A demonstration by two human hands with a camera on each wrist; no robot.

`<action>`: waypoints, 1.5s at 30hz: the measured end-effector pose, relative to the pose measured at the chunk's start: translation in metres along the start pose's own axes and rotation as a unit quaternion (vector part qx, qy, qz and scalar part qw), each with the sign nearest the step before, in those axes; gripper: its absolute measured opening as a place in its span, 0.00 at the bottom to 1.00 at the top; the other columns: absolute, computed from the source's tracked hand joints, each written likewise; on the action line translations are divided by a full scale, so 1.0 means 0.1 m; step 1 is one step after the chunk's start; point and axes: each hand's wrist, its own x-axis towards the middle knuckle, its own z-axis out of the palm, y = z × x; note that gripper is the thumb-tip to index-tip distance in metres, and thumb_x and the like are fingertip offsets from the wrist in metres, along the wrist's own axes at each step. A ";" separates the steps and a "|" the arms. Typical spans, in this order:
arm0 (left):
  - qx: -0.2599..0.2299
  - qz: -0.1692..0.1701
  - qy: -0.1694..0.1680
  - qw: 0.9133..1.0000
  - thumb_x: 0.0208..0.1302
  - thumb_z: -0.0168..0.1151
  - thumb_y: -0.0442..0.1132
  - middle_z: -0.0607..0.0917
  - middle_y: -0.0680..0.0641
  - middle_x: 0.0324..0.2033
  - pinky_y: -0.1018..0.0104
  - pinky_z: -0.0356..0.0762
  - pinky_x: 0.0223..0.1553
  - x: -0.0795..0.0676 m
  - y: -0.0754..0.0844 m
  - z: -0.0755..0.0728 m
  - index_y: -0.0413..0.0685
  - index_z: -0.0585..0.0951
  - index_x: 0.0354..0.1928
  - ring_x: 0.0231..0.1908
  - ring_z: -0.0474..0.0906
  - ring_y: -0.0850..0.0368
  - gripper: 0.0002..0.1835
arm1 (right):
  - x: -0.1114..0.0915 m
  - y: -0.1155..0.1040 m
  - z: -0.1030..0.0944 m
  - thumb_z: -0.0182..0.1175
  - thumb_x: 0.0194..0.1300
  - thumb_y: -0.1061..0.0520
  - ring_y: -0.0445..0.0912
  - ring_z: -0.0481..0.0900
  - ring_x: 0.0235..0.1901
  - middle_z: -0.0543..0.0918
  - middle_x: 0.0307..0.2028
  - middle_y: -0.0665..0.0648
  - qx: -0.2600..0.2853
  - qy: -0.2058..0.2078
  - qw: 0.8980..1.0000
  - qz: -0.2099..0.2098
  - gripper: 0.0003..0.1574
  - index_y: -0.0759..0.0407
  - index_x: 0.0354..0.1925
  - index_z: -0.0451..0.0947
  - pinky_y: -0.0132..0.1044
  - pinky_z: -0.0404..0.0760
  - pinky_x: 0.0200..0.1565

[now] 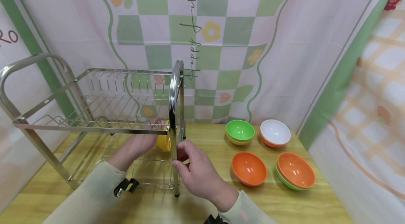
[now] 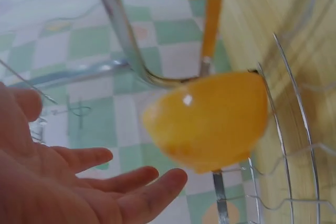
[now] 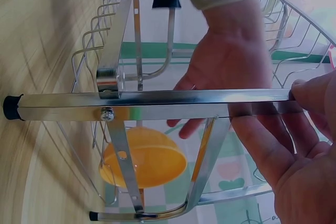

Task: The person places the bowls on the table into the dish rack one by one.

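A two-tier metal dish rack (image 1: pixel 104 130) stands on the left of the table. On its lower wire shelf a yellow bowl (image 2: pixel 210 121) sits tilted, close to the right-hand end. My left hand (image 1: pixel 142 144) reaches in under the upper tier, partly hidden by its bars. In the left wrist view its fingers (image 2: pixel 152 195) are spread and apart from the bowl. My right hand (image 1: pixel 200 173) grips the rack's front right leg (image 3: pixel 178 100), thumb on one side and fingers curled behind.
Right of the rack, a green bowl (image 1: pixel 239 130) rests in a yellow one and a white bowl (image 1: pixel 275 131) in an orange one. Nearer stand a single orange bowl (image 1: pixel 249 168) and an orange bowl (image 1: pixel 295 169) nested in a green one. A patterned curtain (image 1: pixel 209 58) hangs behind.
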 end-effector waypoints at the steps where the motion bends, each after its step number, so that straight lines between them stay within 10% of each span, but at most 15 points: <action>1: -0.008 0.002 0.000 1.000 0.77 0.25 0.65 0.53 0.32 0.74 0.40 0.45 0.70 -0.05 0.02 -0.01 0.35 0.51 0.76 0.72 0.50 0.33 0.43 | 0.00 0.00 0.00 0.59 0.73 0.61 0.41 0.78 0.40 0.77 0.40 0.48 -0.001 0.000 1.000 0.001 0.11 0.52 0.50 0.69 0.34 0.84 0.39; 9: -0.060 -0.065 -0.024 0.996 0.73 0.21 0.71 0.64 0.32 0.70 0.33 0.59 0.64 -0.44 0.10 0.01 0.39 0.58 0.76 0.65 0.64 0.30 0.48 | -0.01 0.03 -0.01 0.61 0.72 0.60 0.41 0.79 0.40 0.78 0.39 0.47 -0.001 0.008 1.000 0.013 0.10 0.52 0.48 0.71 0.33 0.84 0.39; 16: -0.156 0.070 -0.076 0.982 0.78 0.14 0.60 0.55 0.39 0.75 0.35 0.49 0.68 -0.55 0.05 0.08 0.47 0.54 0.78 0.72 0.51 0.35 0.38 | -0.04 0.05 -0.01 0.64 0.70 0.59 0.41 0.80 0.36 0.80 0.36 0.46 0.002 0.022 0.999 0.026 0.07 0.52 0.42 0.74 0.34 0.84 0.37; 25: -0.180 0.048 -0.117 0.975 0.78 0.18 0.62 0.57 0.50 0.75 0.22 0.38 0.62 -0.73 0.18 0.07 0.60 0.55 0.78 0.70 0.54 0.33 0.34 | -0.16 0.09 -0.08 0.66 0.68 0.45 0.38 0.74 0.25 0.76 0.25 0.41 -0.079 0.056 0.994 0.045 0.15 0.46 0.27 0.75 0.33 0.78 0.28; 37: -0.233 0.102 -0.094 0.962 0.82 0.36 0.50 0.65 0.43 0.71 0.30 0.44 0.67 -0.79 0.22 0.11 0.49 0.56 0.78 0.69 0.57 0.38 0.29 | -0.27 0.21 -0.46 0.67 0.67 0.49 0.42 0.77 0.26 0.79 0.24 0.43 -0.069 0.102 0.987 0.107 0.12 0.48 0.28 0.77 0.35 0.80 0.30; 45: -0.313 0.163 -0.054 0.934 0.76 0.51 0.37 0.74 0.36 0.62 0.53 0.68 0.63 -0.76 0.26 0.14 0.34 0.65 0.69 0.61 0.71 0.42 0.25 | -0.38 0.30 -0.76 0.69 0.66 0.53 0.43 0.80 0.24 0.80 0.22 0.47 -0.068 0.155 0.975 0.146 0.13 0.52 0.27 0.78 0.36 0.82 0.28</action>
